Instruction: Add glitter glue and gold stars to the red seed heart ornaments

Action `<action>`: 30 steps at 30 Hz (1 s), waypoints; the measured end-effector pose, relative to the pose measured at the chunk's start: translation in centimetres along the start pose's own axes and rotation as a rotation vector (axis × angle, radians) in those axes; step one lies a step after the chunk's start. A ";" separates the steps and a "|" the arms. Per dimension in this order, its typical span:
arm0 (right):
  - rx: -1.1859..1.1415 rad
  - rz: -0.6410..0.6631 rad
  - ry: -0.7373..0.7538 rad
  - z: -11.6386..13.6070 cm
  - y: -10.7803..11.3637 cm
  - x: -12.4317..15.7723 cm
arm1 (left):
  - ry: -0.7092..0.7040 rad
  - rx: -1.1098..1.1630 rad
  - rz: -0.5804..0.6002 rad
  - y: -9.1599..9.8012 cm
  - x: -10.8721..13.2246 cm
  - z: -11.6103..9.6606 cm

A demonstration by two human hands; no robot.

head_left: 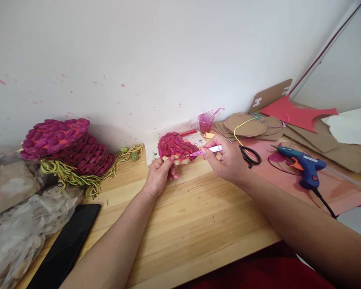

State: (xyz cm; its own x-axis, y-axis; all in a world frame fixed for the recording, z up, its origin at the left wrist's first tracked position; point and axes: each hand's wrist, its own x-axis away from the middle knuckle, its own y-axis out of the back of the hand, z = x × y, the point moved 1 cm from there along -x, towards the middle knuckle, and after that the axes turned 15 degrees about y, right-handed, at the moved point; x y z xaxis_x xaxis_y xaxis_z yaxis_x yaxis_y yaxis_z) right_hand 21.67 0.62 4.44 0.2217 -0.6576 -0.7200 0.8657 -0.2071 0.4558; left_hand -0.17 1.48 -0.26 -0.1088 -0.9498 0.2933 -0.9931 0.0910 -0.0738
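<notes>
1 nubbly pink disc (pixel 172 144) in my left hand (pixel 158 174), 1 white-handled tool (pixel 215 149) in my right hand (pixel 225 159), so 2 hands. Places are relative to that disc. Beyond it, to the right: 1 cup (pixel 206 123). Right of it: 1 pair of scissors (pixel 253 162), 1 glue gun (pixel 309 164), 1 red sheet (pixel 297 113), at least 2 cardboard rounds (pixel 246 126); overlap, no exact number. Left of it: 1 black slab (pixel 66 245), at least 1 green bead (pixel 134 156), at least 4 stacked discs (pixel 56 136); lower layers merge. Far left: at least 1 plastic bag (pixel 30 235), can't tell past that.
</notes>
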 end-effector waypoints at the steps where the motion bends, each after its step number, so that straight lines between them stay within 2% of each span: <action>1: 0.004 -0.012 -0.009 -0.1 0.1 0.0 | 0.006 0.007 -0.004 0.0 0.0 0.0; 9: -0.032 0.032 0.074 0.1 -0.4 0.3 | 0.004 0.006 -0.002 -0.1 -0.1 0.0; 17: -0.007 -0.062 0.059 -0.8 -0.1 0.1 | 0.009 0.030 -0.011 0.0 -0.1 -0.1; 22: -0.039 -0.011 0.128 -0.4 -0.3 0.2 | 0.000 0.021 0.002 0.0 -0.1 0.1; 30: 0.010 -0.026 0.100 -0.4 0.0 0.0 | 0.004 0.020 -0.016 -0.1 0.0 0.0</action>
State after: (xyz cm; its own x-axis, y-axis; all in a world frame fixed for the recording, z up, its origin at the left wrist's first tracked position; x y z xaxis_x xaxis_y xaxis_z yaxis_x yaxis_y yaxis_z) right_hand 21.83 0.94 4.24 0.2435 -0.5769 -0.7797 0.8672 -0.2305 0.4414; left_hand -0.10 1.52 -0.24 -0.0930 -0.9498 0.2988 -0.9937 0.0696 -0.0879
